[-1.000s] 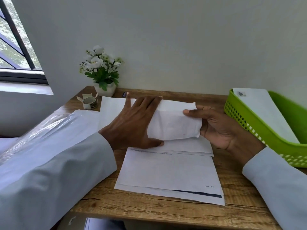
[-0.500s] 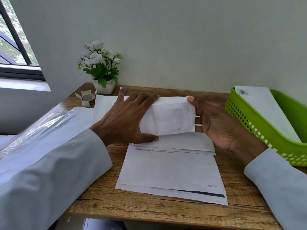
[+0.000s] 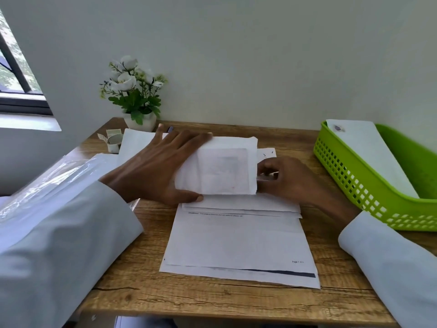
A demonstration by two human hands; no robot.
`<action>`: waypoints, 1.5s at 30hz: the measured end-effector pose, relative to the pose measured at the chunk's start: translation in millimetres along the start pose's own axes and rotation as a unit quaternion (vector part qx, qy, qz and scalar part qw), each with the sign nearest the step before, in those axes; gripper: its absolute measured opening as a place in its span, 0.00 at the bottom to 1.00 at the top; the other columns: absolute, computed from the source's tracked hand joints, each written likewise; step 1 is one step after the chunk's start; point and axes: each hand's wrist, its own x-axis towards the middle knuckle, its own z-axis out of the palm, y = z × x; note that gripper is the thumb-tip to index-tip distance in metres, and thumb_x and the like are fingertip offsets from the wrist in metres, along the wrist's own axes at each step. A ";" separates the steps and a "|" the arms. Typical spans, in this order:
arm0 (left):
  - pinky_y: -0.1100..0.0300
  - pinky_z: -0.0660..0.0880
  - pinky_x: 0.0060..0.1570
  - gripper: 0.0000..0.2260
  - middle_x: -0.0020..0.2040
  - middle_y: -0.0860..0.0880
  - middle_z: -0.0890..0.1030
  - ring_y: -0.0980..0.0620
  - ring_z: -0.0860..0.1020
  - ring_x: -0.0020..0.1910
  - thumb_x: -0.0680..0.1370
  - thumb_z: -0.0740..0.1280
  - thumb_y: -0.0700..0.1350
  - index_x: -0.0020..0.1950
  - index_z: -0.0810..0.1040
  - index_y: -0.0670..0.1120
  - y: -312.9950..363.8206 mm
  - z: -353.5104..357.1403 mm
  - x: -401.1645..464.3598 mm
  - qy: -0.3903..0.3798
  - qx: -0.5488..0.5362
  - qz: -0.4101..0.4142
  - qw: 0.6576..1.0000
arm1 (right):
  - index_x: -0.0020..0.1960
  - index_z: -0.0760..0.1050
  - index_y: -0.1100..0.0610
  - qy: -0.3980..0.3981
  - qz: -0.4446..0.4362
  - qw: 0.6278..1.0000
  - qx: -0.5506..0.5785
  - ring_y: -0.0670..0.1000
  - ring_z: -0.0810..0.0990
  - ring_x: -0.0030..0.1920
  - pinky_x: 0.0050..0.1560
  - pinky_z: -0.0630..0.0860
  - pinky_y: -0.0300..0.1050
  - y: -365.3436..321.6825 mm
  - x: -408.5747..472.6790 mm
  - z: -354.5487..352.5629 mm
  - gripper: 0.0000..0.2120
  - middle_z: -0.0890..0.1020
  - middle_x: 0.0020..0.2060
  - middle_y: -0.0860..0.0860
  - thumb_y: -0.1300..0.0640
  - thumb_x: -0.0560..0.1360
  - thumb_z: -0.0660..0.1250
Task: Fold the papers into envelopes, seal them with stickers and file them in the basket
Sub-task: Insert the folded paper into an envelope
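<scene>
A partly folded white paper (image 3: 227, 166) lies at the middle of the wooden desk, on top of a stack of flat papers (image 3: 238, 242). My left hand (image 3: 153, 169) lies flat on its left part, fingers straight, thumb along the near edge. My right hand (image 3: 283, 178) is at its right edge, fingertips curled and pinching the folded flap. A green basket (image 3: 359, 185) stands at the right with a sealed white envelope (image 3: 369, 155) leaning inside. A roll of stickers (image 3: 113, 140) sits at the back left.
A white pot of artificial flowers (image 3: 134, 100) stands at the back against the wall. A clear plastic sleeve (image 3: 59, 171) lies at the desk's left side under my left sleeve. The desk's front edge (image 3: 236, 313) runs close to me.
My right hand moved from behind the paper's right edge to its near side and now pinches the flap. The folded paper has become narrower. The left hand has stayed pressed on it.
</scene>
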 end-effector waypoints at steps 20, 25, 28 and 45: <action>0.31 0.53 0.70 0.51 0.73 0.48 0.61 0.47 0.60 0.71 0.64 0.66 0.73 0.78 0.52 0.49 -25.2 -4.0 -7.6 0.016 0.018 -0.041 0.999 | 0.52 0.84 0.56 -0.006 0.061 0.962 0.268 0.48 0.85 0.35 0.33 0.80 0.37 13.7 -4.7 -74.3 0.10 0.88 0.41 0.53 0.65 0.72 0.73; 0.32 0.47 0.72 0.53 0.74 0.46 0.60 0.45 0.57 0.73 0.63 0.68 0.70 0.79 0.47 0.50 -36.1 -12.1 -6.4 -0.005 0.057 -0.078 0.995 | 0.53 0.84 0.55 -0.021 0.056 0.956 0.288 0.47 0.85 0.35 0.31 0.78 0.36 12.2 -8.1 -77.9 0.11 0.87 0.43 0.53 0.65 0.73 0.71; 0.30 0.47 0.71 0.53 0.74 0.45 0.60 0.45 0.57 0.73 0.63 0.67 0.71 0.79 0.47 0.49 -41.2 -13.2 -7.7 -0.009 0.071 -0.082 0.994 | 0.55 0.83 0.56 -0.017 0.054 0.951 0.303 0.47 0.85 0.35 0.31 0.78 0.36 10.3 -8.4 -77.4 0.11 0.87 0.43 0.53 0.65 0.74 0.71; 0.25 0.53 0.67 0.52 0.72 0.43 0.64 0.44 0.61 0.72 0.65 0.65 0.73 0.79 0.49 0.48 -23.8 -5.7 6.5 -0.010 0.144 0.003 0.990 | 0.54 0.84 0.54 -0.126 0.001 0.967 0.222 0.53 0.86 0.44 0.44 0.83 0.44 -10.2 0.3 -67.3 0.10 0.87 0.45 0.53 0.63 0.74 0.71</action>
